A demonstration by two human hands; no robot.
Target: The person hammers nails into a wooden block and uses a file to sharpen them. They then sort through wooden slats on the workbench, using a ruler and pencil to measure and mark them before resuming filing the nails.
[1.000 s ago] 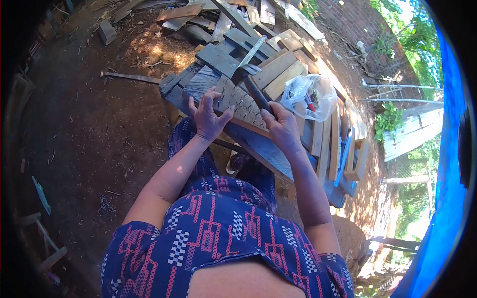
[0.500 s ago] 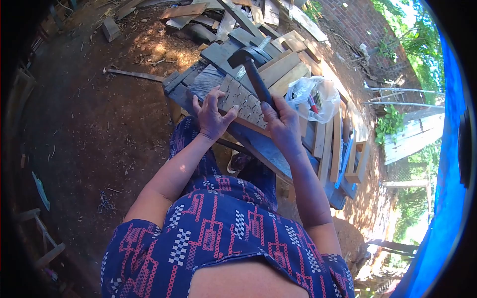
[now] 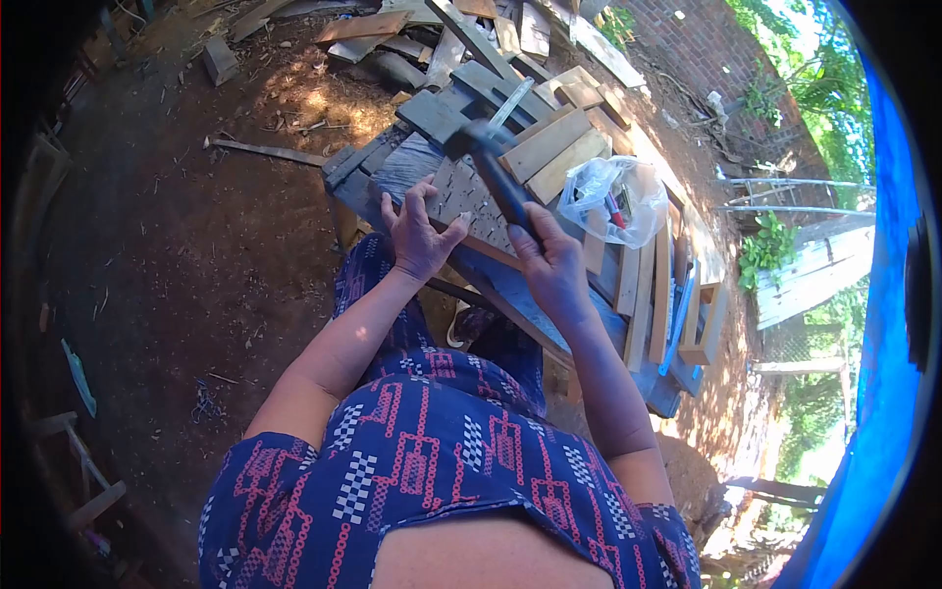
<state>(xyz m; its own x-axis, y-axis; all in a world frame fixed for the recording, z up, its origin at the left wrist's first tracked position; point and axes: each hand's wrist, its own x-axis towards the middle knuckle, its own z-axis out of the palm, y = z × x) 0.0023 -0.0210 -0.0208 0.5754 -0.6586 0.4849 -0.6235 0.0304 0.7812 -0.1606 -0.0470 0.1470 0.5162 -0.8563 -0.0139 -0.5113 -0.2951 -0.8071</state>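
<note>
My right hand [image 3: 551,257] is wrapped round the dark handle of a hammer [image 3: 500,187]. The hammer's blurred head is raised above the far side of a wooden board [image 3: 469,188]. Many small dark marks or bits of metal, too small to tell apart, dot the board's upper face. My left hand [image 3: 424,236] rests on the board's near left part, its thumb and fingers spread apart. The board lies across a worn, bluish wooden bench [image 3: 520,294] in front of my knees.
A clear plastic bag [image 3: 628,201] with something red inside sits on the bench right of the hammer. Wooden strips [image 3: 643,294] and a blue handsaw-like tool [image 3: 679,324] lie beyond it. Loose planks [image 3: 368,25] are piled on the ground behind. A blue tarp [image 3: 873,324] hangs at right.
My right hand has shifted slightly left and toward me, and the hammer's head has moved a little left and down with it. My left hand keeps its place on the board.
</note>
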